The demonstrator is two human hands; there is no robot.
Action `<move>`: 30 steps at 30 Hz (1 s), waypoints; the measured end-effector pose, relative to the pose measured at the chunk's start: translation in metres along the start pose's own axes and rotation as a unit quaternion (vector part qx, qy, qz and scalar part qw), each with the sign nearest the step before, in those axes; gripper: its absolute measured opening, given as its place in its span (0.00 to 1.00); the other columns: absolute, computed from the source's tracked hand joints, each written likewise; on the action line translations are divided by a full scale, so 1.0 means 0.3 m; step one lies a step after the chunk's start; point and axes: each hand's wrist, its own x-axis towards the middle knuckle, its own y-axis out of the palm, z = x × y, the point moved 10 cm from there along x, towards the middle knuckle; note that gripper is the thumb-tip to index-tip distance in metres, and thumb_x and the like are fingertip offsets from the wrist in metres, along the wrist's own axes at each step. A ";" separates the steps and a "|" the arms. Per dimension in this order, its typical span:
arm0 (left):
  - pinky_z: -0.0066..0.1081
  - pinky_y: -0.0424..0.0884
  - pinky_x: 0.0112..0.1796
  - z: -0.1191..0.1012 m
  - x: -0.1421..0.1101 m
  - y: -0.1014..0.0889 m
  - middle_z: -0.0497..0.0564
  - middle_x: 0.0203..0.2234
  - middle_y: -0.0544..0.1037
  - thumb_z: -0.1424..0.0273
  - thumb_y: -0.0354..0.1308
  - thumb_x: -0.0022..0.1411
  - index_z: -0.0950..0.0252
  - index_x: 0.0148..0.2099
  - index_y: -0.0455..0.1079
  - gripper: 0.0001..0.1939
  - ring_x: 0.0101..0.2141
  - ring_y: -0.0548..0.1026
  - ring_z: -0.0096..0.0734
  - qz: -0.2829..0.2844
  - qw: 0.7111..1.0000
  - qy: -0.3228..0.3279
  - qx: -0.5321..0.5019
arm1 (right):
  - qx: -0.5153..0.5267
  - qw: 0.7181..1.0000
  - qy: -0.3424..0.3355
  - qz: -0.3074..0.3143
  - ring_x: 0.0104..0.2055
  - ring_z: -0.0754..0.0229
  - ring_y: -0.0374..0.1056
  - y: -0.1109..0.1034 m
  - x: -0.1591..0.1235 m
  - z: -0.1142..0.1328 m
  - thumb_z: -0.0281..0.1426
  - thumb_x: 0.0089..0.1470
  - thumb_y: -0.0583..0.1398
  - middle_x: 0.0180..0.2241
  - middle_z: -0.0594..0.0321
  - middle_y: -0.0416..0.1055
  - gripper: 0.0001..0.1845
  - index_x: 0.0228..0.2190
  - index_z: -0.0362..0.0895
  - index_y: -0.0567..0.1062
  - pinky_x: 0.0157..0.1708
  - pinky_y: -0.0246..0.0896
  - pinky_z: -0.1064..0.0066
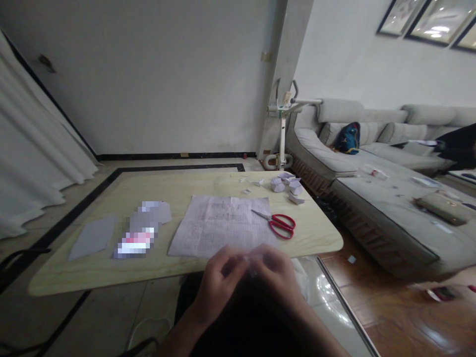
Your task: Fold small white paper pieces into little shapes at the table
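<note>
My left hand [225,275] and my right hand [273,272] meet at the table's near edge, fingertips together. Both are closed in a pinch. Between them shows a bit of a small whitish piece [253,272], perhaps paper; the fingers hide most of it. Just beyond my hands lies a large creased sheet of paper [223,223] with faint writing. Red-handled scissors [282,225] rest at its right side, blades partly over the sheet and pointing left. Several small folded paper shapes [277,185] sit at the far right corner, with little paper scraps [247,191] to their left.
The pale wooden table [145,275] has rounded corners. On its left lie a blank sheet [92,238] and a pixelated bright item [136,241]. To the right stands a grey sofa [401,218] with a blue backpack [348,138]. White exercise equipment [282,131] stands behind the table.
</note>
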 end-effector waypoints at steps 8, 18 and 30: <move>0.24 0.70 0.31 0.052 -0.001 -0.010 0.45 0.24 0.74 0.66 0.60 0.61 0.63 0.32 0.71 0.07 0.28 0.73 0.28 -0.027 0.997 -0.054 -0.053 | 0.030 0.997 -0.018 0.062 0.33 0.58 0.69 0.029 -0.009 0.014 0.38 0.53 0.62 0.30 0.62 0.75 0.12 0.33 0.42 0.77 0.33 0.64 0.70; 0.23 0.67 0.23 0.112 -0.007 -0.048 0.43 0.20 0.71 0.62 0.61 0.58 0.65 0.31 0.71 0.11 0.22 0.69 0.26 -0.096 0.985 -0.107 -0.100 | 0.040 0.998 0.026 0.048 0.26 0.62 0.66 0.044 -0.001 -0.028 0.34 0.48 0.66 0.25 0.67 0.71 0.10 0.32 0.44 0.74 0.24 0.61 0.75; 0.26 0.69 0.24 0.120 0.009 -0.026 0.44 0.16 0.72 0.63 0.62 0.56 0.66 0.35 0.74 0.11 0.20 0.71 0.28 -0.040 0.989 -0.107 -0.091 | -0.106 0.990 -0.077 -0.057 0.34 0.57 0.71 -0.045 -0.015 0.009 0.32 0.47 0.66 0.33 0.61 0.76 0.14 0.39 0.45 0.77 0.34 0.67 0.69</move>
